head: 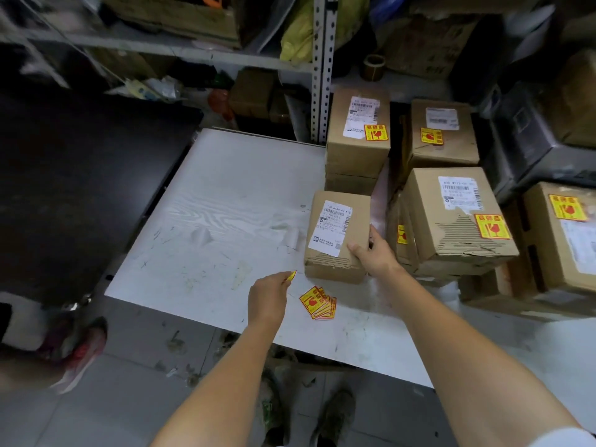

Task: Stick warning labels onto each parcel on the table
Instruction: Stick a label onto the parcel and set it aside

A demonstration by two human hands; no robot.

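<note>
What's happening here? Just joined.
A person is labelling parcels. The left hand pinches one yellow warning label just short of the nearest parcel, which the right hand grips at its near right corner. That parcel shows only a white shipping slip, no yellow label yet. A stack of spare labels lies on the white table. The boxes behind and to the right already carry theirs.

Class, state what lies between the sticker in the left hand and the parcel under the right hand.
Only bare table, in the head view: the left hand holds the sticker just short of the parcel the right hand grips.
</note>
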